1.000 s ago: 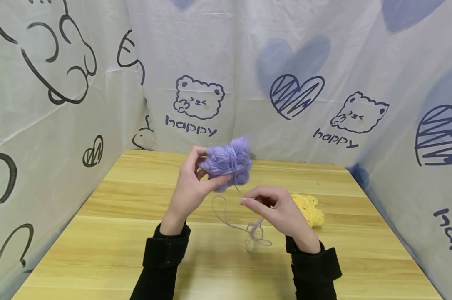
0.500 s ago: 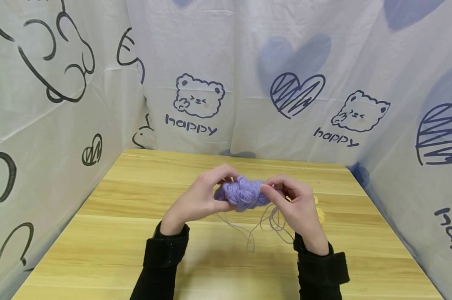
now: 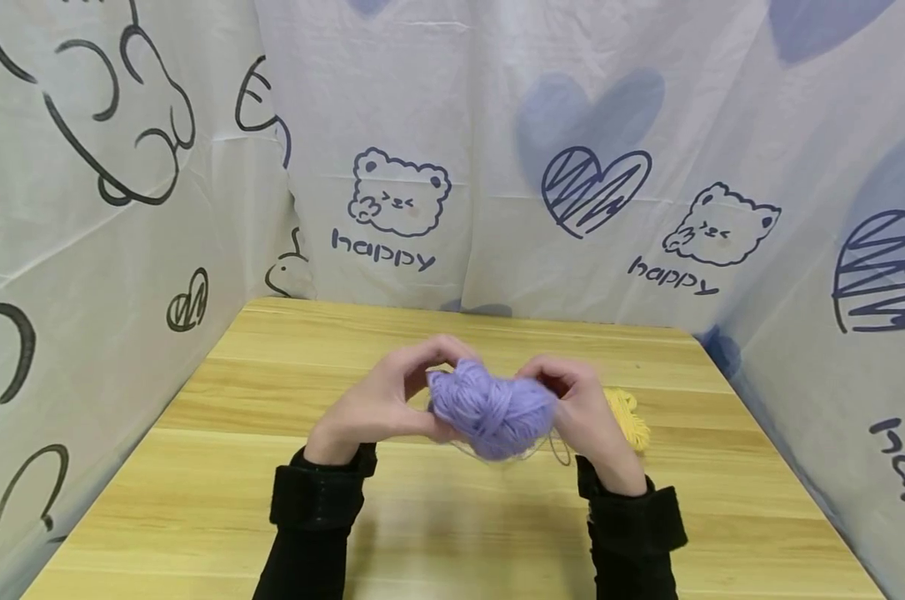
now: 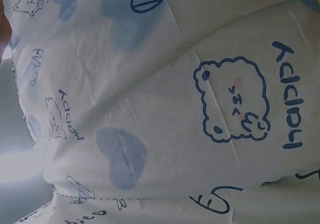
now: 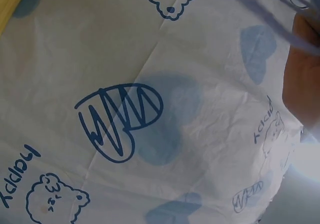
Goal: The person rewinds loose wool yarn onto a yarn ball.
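Between both hands, above the table, is a skein of purple yarn (image 3: 493, 412) with wraps around its middle. My left hand (image 3: 381, 404) grips its left side, thumb below and fingers over the top. At the right end, my right hand (image 3: 583, 417) holds the yarn with bent fingers; their tips are partly hidden behind the skein. A loose purple strand (image 3: 561, 452) loops below it. In the right wrist view, blurred purple strands (image 5: 272, 22) cross beside part of the right hand (image 5: 302, 74). The left wrist view catches only a sliver of hand (image 4: 4, 29).
A skein of yellow yarn (image 3: 630, 417) lies on the wooden table (image 3: 220, 467), just behind the right hand. White printed cloth (image 3: 490, 183) hangs at the back and on both sides of the table.
The purple skein has come down from its raised position and turned over. My right hand, earlier pulling at a strand below it, is now against its right end. The loose loops hang mostly behind the skein.
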### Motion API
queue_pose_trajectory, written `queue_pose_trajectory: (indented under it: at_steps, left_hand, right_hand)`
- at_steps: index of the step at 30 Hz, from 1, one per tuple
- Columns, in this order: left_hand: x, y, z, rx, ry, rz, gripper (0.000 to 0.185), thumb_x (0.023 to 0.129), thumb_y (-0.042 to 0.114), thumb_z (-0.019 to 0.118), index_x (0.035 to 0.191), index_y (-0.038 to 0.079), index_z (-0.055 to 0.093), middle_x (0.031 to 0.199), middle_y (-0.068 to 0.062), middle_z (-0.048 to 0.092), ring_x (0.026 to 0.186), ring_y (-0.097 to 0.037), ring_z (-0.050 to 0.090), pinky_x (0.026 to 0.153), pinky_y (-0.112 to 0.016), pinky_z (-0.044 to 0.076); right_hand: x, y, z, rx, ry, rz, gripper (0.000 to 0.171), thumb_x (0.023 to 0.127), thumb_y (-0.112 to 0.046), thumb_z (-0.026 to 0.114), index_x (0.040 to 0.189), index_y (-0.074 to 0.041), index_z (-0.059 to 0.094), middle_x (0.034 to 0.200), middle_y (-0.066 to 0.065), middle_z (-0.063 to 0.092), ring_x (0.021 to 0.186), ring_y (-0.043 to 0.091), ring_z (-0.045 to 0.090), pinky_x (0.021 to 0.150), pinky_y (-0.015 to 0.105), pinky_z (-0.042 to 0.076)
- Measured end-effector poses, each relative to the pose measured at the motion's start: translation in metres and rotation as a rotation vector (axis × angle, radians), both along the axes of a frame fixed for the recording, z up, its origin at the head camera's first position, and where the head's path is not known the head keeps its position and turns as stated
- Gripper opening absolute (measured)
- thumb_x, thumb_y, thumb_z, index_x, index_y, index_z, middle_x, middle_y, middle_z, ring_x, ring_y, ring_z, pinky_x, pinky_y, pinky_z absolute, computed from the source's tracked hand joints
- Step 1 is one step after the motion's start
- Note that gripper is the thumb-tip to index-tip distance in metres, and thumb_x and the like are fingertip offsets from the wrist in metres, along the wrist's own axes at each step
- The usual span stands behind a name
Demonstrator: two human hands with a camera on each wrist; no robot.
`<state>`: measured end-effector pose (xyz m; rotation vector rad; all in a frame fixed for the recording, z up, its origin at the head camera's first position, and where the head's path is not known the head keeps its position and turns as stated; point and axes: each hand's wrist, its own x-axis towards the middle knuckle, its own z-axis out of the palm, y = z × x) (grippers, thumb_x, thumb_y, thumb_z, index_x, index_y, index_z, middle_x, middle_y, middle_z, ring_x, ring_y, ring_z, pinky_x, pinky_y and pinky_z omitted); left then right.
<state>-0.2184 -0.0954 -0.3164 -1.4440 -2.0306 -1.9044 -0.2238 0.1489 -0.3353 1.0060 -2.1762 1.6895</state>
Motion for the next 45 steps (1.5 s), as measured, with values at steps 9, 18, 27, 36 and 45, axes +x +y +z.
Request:
queue_pose_trajectory:
  at_steps: [9,18,27,36,45]
  left_hand:
    - [0.0,0.003,0.007,0.307,-0.258,0.198,0.051,0.074,-0.01,0.067,0.116,0.013,0.051,0.116,-0.001,0.059,0.107,-0.016,0.06,0.099,-0.03,0.051]
    - [-0.018,0.008,0.001,0.368,-0.256,0.512,0.046,0.081,-0.005,0.069,0.119,0.006,0.045,0.119,-0.006,0.054,0.111,-0.02,0.057,0.097,-0.033,0.053]
    - [-0.032,0.01,-0.008,0.143,-0.11,0.61,0.052,0.074,-0.006,0.076,0.117,0.001,0.049,0.119,-0.013,0.054,0.107,-0.022,0.055,0.094,-0.033,0.055]
    - [-0.034,0.014,-0.022,-0.192,0.055,0.477,0.05,0.071,-0.005,0.078,0.116,0.006,0.058,0.113,-0.01,0.065,0.104,-0.022,0.062,0.094,-0.037,0.054]
    - [-0.026,0.014,-0.027,-0.247,0.088,0.2,0.055,0.068,-0.008,0.075,0.118,0.007,0.06,0.111,-0.006,0.066,0.102,-0.014,0.061,0.095,-0.029,0.053]
  right_hand:
    - [-0.016,-0.017,-0.014,0.161,-0.086,0.003,0.014,0.092,-0.001,0.058,0.078,0.0,0.057,0.061,-0.006,0.036,0.052,0.001,0.031,0.045,0.022,0.028]
    - [-0.008,-0.018,-0.007,0.202,-0.072,0.051,0.013,0.095,-0.015,0.06,0.084,-0.014,0.067,0.062,0.002,0.044,0.053,0.007,0.033,0.05,0.026,0.032]
    - [0.019,0.001,0.013,0.046,0.04,0.075,0.011,0.092,-0.001,0.06,0.097,-0.006,0.068,0.077,-0.001,0.055,0.062,0.01,0.039,0.056,0.026,0.036]
    - [0.019,0.011,0.01,-0.145,0.191,-0.028,0.019,0.087,0.012,0.058,0.099,0.0,0.066,0.075,-0.002,0.043,0.064,0.007,0.034,0.056,0.024,0.028]
    - [-0.007,0.011,-0.008,-0.091,0.04,-0.122,0.009,0.09,-0.003,0.064,0.096,0.0,0.069,0.084,-0.005,0.065,0.064,0.003,0.047,0.054,0.019,0.04]
